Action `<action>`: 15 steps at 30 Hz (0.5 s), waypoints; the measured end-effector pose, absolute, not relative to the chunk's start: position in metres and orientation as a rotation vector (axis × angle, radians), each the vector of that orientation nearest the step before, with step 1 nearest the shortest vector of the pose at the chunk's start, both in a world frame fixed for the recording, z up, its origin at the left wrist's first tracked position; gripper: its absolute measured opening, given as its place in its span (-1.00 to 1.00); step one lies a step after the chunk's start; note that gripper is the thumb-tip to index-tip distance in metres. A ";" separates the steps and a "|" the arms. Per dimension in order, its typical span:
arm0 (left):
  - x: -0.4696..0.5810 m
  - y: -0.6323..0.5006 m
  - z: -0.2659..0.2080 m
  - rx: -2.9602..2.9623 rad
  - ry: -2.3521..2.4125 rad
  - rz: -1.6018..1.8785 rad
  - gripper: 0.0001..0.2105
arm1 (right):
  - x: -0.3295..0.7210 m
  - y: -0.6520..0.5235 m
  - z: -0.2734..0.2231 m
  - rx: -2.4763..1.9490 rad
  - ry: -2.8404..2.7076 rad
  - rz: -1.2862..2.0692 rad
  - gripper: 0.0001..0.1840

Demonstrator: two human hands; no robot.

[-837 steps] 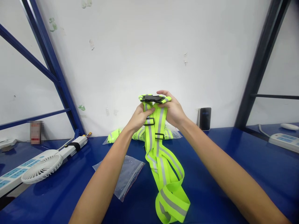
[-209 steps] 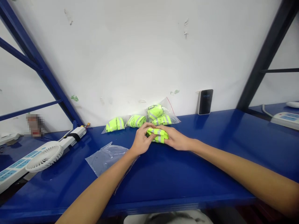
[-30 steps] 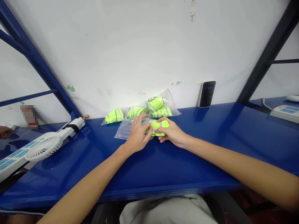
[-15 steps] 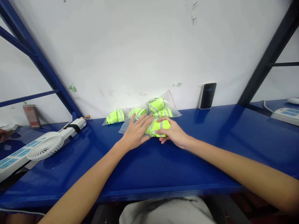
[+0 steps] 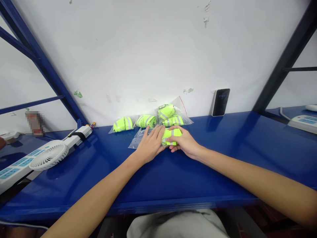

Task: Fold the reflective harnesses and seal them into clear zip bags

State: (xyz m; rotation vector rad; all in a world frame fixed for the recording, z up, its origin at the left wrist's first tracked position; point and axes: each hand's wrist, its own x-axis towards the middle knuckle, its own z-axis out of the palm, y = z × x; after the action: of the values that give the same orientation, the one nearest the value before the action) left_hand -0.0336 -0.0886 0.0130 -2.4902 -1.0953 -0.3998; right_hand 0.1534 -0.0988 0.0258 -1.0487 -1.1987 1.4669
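Note:
My right hand [image 5: 184, 140] grips the right end of a rolled neon-yellow reflective vest [image 5: 173, 134], thumb on the near side and fingers round it. Against the roll's left side lies my left hand [image 5: 152, 142], flat with its fingers stretched out, over a clear plastic bag [image 5: 136, 139]. The bag's loose end pokes out left of that hand. Just behind, by the wall, are more bagged neon-yellow rolls: one at the left [image 5: 123, 124], a middle one [image 5: 146, 121], and two stacked at the right, the upper one [image 5: 166, 111] in a bag with a red zip edge.
A phone-like black-screened device [image 5: 221, 102] leans on the wall at the right. On the left of the blue table [image 5: 188, 181] lie a white fan [image 5: 49, 157], a power strip [image 5: 22, 162] and a strapped white pack [image 5: 81, 134]. Part of another person's hand [image 5: 2, 142] shows far left.
My left hand has slid right and slightly nearer me, closer to my right hand. The middle bagged roll behind it and more of the bag's loose end are now uncovered.

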 end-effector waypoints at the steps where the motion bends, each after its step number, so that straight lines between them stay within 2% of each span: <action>1: -0.034 -0.088 0.012 -2.494 -1.082 -0.390 -0.40 | 0.154 -0.098 0.026 -1.073 -1.208 1.468 -0.49; 10: -0.031 -0.087 0.016 -2.619 -0.979 -0.319 -0.42 | 0.156 -0.097 0.025 -1.130 -1.481 1.407 -0.55; 15: -0.026 -0.083 0.017 -2.660 -0.969 -0.503 -0.36 | 0.151 -0.096 0.018 -0.982 -1.349 1.483 -0.51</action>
State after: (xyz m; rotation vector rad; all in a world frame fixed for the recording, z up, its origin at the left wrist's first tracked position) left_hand -0.0261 -0.0830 0.0173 -2.6597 -0.9693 -0.5026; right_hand 0.1515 -0.0956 0.0181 -0.9820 -1.3487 1.4830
